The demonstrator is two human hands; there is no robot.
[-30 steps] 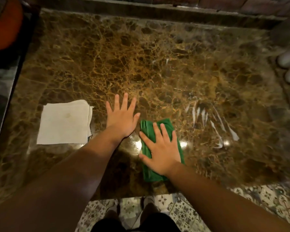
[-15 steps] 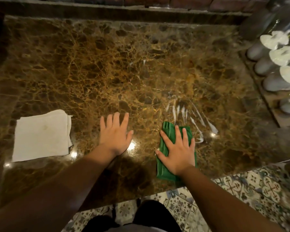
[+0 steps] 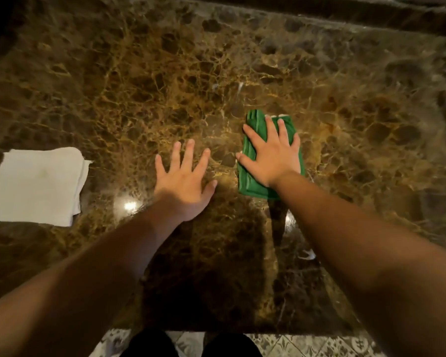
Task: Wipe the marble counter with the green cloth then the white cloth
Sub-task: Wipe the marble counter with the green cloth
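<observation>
The brown veined marble counter [image 3: 113,81] fills the view. A folded green cloth [image 3: 252,181] lies on it right of centre, and my right hand [image 3: 272,153] presses flat on top of it, fingers spread and pointing away from me. My left hand [image 3: 184,181] rests flat on the bare marble just left of the cloth, fingers apart, holding nothing. A folded white cloth [image 3: 36,186] lies untouched near the left edge, well apart from both hands.
A raised dark ledge [image 3: 319,14] runs along the far side of the counter. A small white smear [image 3: 308,255] sits on the marble near the front right. Patterned floor tiles [image 3: 307,343] and my dark trousers show below the front edge.
My right hand has pushed the green cloth away from me and over the white streaks, which no longer show. The view has shifted; the pale objects at the right are out of frame.
</observation>
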